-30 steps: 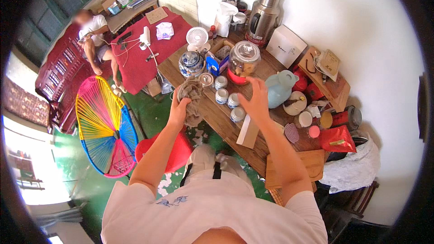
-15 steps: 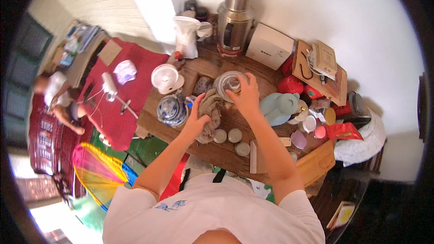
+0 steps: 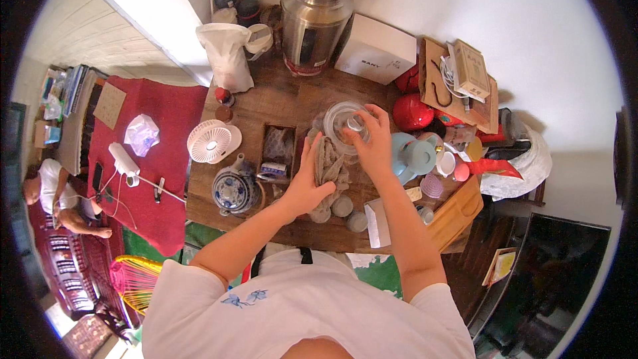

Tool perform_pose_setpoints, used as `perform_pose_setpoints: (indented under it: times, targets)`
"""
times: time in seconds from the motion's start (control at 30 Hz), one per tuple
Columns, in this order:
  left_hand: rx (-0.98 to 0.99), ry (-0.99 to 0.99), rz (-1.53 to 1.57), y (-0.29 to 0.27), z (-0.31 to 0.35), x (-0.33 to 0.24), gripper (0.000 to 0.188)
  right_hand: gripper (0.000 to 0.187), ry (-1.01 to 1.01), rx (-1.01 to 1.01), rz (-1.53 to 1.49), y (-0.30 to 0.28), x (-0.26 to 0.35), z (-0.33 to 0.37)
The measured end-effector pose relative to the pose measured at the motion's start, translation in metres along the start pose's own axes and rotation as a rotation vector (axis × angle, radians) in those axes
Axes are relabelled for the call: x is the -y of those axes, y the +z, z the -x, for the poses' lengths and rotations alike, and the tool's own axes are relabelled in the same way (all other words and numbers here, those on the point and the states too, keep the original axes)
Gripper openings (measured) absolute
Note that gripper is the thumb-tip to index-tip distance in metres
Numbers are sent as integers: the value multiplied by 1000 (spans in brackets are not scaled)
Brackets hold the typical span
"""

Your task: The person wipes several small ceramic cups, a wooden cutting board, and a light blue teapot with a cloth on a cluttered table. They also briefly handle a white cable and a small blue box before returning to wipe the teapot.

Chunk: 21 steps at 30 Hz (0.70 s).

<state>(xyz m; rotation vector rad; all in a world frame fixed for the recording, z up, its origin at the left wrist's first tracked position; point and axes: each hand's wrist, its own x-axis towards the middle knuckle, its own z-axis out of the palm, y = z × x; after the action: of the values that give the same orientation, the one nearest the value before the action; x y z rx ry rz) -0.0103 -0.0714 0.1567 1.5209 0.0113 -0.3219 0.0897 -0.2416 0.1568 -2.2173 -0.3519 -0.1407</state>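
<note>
My right hand (image 3: 373,145) grips a clear round glass vessel (image 3: 332,119) with a small metallic knob at its middle; my fingers curl over the rim and near the knob. Whether it is a lid or a whole pot I cannot tell. Against the vessel's near left side, my left hand (image 3: 308,185) holds a crumpled grey-brown cloth (image 3: 331,163), thumb lying over it. Small cups (image 3: 357,221) stand just below the cloth. A blue-and-white teapot (image 3: 234,189) sits left of my left hand, beside a recessed compartment holding small packets (image 3: 272,171).
A white fan (image 3: 214,141), a steel thermos (image 3: 316,20) and a white box (image 3: 377,50) stand on the wooden table (image 3: 269,101). Right of my arm are a pale blue jug (image 3: 413,157) and a wooden board (image 3: 455,216). A person (image 3: 63,189) sits far left.
The view has shifted, bringing the table nearer. My left hand has moved up along the cloth, closer to the glass vessel. My right hand stays on the vessel.
</note>
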Motion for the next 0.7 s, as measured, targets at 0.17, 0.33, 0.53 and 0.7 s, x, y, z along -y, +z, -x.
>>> perform_pose_setpoints:
  times: [0.17,0.33,0.53,0.7]
  targets:
    - [-13,13,8,2,-10,12,99,38,81,104,-57,-5,5,-16]
    - [43,56,59,7,-30,31,99,39,-52,102,117,-11,-7,-25]
    - [43,111,-21,26,-76,13,99,37,-45,163,130,-41,-35,-66]
    - [87,126,-79,31,-118,18,101,38,-101,149,203,-61,-58,-93]
